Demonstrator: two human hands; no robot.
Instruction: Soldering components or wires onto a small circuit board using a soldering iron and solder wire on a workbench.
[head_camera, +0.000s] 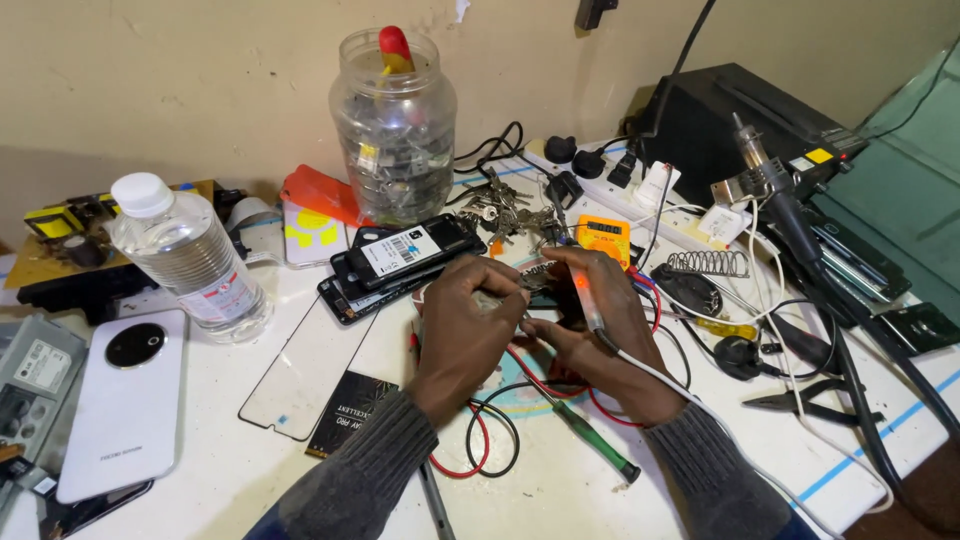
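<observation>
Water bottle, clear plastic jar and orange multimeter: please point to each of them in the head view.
Water bottle (185, 255): head view, on the middle of its clear body.
Clear plastic jar (394, 140): head view, on its front wall.
Orange multimeter (604, 238): head view, on its orange face.

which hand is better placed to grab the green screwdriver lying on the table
Right, probably. The green screwdriver lies just below the right hand, by that wrist. But the right hand holds a glowing tool with a white cable, so it would have to put that down. The left hand is farther off and also busy.
</observation>
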